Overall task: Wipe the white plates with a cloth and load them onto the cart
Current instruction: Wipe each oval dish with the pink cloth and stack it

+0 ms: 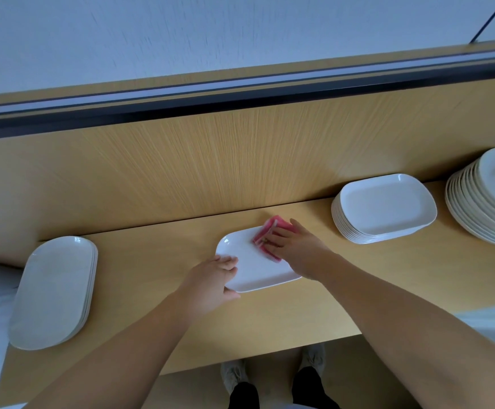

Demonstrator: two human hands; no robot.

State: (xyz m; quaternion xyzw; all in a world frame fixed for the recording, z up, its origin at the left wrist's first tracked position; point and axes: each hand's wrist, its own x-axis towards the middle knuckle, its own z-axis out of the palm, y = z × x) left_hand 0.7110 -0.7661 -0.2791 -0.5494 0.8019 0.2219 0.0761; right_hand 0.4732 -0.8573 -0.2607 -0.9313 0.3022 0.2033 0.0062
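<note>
Wiping is the step in hand: one white plate (258, 261) lies flat near the middle of the desk (358, 290), closer to its far edge than its near one, and a folded pink cloth (265, 236) sits on the plate's far right corner. The right grip (296, 249) lies on top of the cloth with its fingers fairly straight, pressing it down rather than pinching it. The left grip (210, 281) is clamped on the plate's near left corner, fingers curled over the rim and thumb at the near edge, steadying it.

Toward the desk's right end stands a stack of rectangular plates (385, 208) of the same shape, and a stack of round plates (488, 199) sits just beyond it at the right edge of the view. A stack of oval plates (54, 290) rests at the desk's left end. Which stacks are already wiped cannot be told.

Most of the plate's face looks unwiped as yet, so the next move likely calls for sweeping the cloth across to the left side while the left grip holds the plate firm, shifting off the rim so that corner gets covered too. The cart is not in view, so loading will mean lifting the plate with a secure hold and turning away from the desk.
</note>
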